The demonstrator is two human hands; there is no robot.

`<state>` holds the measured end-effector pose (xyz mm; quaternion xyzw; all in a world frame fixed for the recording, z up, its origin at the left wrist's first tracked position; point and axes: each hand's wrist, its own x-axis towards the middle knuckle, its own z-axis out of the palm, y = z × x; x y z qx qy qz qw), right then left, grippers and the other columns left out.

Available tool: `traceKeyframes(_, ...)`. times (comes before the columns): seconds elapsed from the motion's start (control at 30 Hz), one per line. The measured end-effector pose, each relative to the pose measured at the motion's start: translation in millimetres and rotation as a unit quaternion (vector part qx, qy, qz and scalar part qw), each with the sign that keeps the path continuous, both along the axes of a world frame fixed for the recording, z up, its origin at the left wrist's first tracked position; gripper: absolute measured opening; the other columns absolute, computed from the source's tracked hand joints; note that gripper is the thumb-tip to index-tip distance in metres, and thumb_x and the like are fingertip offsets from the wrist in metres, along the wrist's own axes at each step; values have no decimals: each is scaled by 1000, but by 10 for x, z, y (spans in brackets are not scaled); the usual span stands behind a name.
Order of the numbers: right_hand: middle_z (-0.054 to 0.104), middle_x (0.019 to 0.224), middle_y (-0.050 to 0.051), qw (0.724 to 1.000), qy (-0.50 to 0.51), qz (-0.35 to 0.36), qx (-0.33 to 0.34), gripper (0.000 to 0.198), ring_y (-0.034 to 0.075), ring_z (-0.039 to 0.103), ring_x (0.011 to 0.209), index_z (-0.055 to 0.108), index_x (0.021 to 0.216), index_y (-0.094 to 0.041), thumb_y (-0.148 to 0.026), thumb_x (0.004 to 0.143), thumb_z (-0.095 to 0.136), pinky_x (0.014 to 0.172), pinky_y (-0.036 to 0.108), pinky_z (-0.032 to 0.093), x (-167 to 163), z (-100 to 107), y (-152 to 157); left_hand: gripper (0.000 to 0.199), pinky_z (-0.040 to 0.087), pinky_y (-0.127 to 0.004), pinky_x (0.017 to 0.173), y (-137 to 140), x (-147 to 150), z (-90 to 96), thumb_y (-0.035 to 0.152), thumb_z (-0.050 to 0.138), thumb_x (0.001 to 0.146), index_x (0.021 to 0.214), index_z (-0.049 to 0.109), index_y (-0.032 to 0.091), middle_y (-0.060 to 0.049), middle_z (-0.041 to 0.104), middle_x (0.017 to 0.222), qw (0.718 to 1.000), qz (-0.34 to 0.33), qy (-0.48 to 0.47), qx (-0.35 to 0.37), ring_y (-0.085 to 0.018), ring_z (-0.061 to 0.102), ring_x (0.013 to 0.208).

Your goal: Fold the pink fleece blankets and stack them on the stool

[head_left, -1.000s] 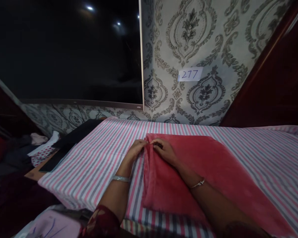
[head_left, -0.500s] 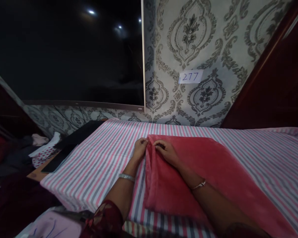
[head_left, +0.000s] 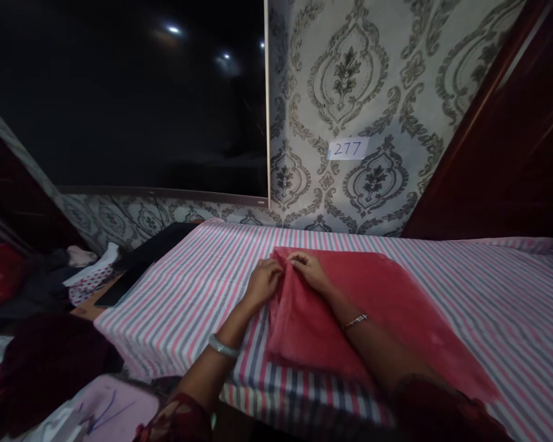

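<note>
A red velvety cloth [head_left: 373,294] lies folded on a table spread with a striped cloth [head_left: 184,288] in pink, grey and white. At its left edge, near the far corner, the layers bunch up into loose folds. My left hand [head_left: 263,281], with a bangle at the wrist, has its fingers curled onto that edge. Close beside it, my right hand [head_left: 308,269] pinches the top layer of the same corner between thumb and fingers. The cloth's exact kind does not show.
A large dark television [head_left: 133,104] hangs on the patterned wall, near a paper label reading 277 [head_left: 348,148]. Left of the table are a black flat object [head_left: 129,282], a dotted cloth [head_left: 92,281] and heaped clothes. A pink stool-like surface [head_left: 115,408] stands at lower left.
My left hand has moved right onto the cloth's edge, closer to my right hand. The corner is now more bunched, and the near edge has shifted slightly away from me.
</note>
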<state>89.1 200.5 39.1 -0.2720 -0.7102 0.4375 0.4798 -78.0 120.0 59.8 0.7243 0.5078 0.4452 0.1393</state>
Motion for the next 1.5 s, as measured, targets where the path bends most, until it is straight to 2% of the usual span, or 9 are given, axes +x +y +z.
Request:
traceKeyframes(0.07, 67, 81, 1, 1000, 12, 10, -14, 18, 18, 60, 80, 65, 79, -21, -37, 74, 59, 79, 32, 49, 22, 26, 15, 29, 39, -38, 91, -162, -29, 31, 8, 47, 81, 90, 71, 22, -5, 70, 105, 993, -49, 107, 19, -22, 58, 96)
traceKeyframes(0.17, 66, 80, 0, 999, 11, 21, -32, 19, 17, 58, 77, 66, 80, -20, -37, 73, 61, 77, 31, 48, 43, 76, 16, 36, 40, -36, 89, -333, -85, 86, 7, 44, 86, 106, 70, 21, -6, 69, 116, 978, -88, 188, 34, -22, 56, 98)
traceKeyframes(0.43, 67, 77, 1, 999, -27, -25, -6, 16, 17, 59, 74, 66, 78, -19, -30, 71, 57, 73, 30, 47, -33, 66, -22, 20, 41, -34, 81, -387, -134, 85, 20, 52, 93, 97, 71, 22, -7, 68, 100, 948, -108, 294, 54, -22, 54, 90)
traceKeyframes(0.6, 70, 81, 2, 998, -41, -43, 8, 16, 19, 62, 78, 68, 79, -19, -25, 73, 54, 79, 33, 48, -71, 33, -69, 24, 43, -36, 83, -410, -186, 11, 15, 50, 92, 103, 70, 19, -9, 70, 104, 958, -83, 267, 67, -22, 56, 92)
traceKeyframes(0.77, 73, 96, 4, 990, -121, -36, 66, 30, 19, 64, 87, 71, 102, -19, -17, 80, 52, 86, 35, 49, -34, 41, -163, 31, 43, -37, 94, -619, -182, 93, 11, 43, 90, 98, 71, 21, -7, 70, 102, 963, -142, 222, 57, -23, 54, 106)
traceKeyframes(1.0, 62, 130, 9, 930, -289, -30, 223, 45, 23, 54, 121, 63, 130, -21, -10, 88, 51, 107, 42, 40, -45, 102, -486, 40, 45, -39, 96, -968, -145, -2, 1, 41, 78, 94, 71, 22, -6, 70, 97, 974, -182, 121, 52, -22, 53, 107)
traceKeyframes(1.13, 60, 130, 11, 902, -365, -29, 230, 42, 24, 53, 119, 62, 132, -23, -13, 93, 49, 102, 45, 43, -76, 110, -581, 45, 47, -39, 91, -1052, -124, -90, 0, 39, 69, 91, 71, 21, -6, 69, 91, 984, -163, 61, 45, -22, 55, 104)
traceKeyframes(1.33, 59, 138, 11, 919, -323, 5, 227, 48, 25, 51, 128, 55, 140, -22, -19, 92, 53, 110, 48, 38, 123, 249, -611, 41, 47, -36, 86, -1145, -87, -53, 4, 37, 70, 86, 70, 21, -6, 69, 91, 987, -159, -24, 30, -20, 57, 97)
traceKeyframes(1.5, 39, 155, 10, 889, -409, 16, 206, 56, 30, 32, 145, 41, 151, -22, -38, 98, 48, 117, 56, 24, 256, 238, -811, 25, 46, -34, 81, -1218, -78, -66, 8, 39, 73, 76, 60, 20, -4, 66, 83, 989, -145, -39, 0, -19, 56, 86)
